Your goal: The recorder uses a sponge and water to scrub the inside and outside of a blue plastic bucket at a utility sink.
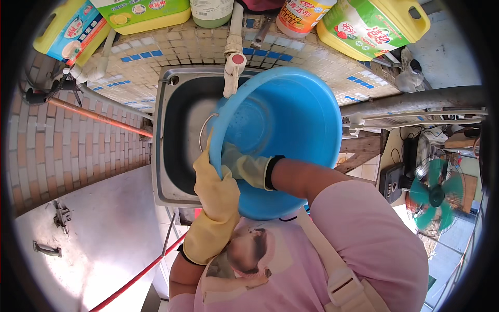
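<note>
A large blue plastic basin [300, 105] is tilted on its side over the right part of a stainless steel sink [177, 195], under a plastic tap [235, 68]. My left hand [218, 183], in a yellow rubber glove, grips the near left rim of the basin. A metal ring [203, 130] hangs at that rim. My right hand [243, 163], in a pale rubber glove with a dark cuff, is inside the basin against its wall near the rim. Its fingers are blurred, and whether it holds anything cannot be made out.
Yellow detergent jugs [370, 29] and a cleaner bottle [302, 17] line the tiled ledge behind the sink. A red pole [140, 275] slants at the lower left. A grey pipe [413, 99] runs at the right, above a green-bladed fan [436, 195].
</note>
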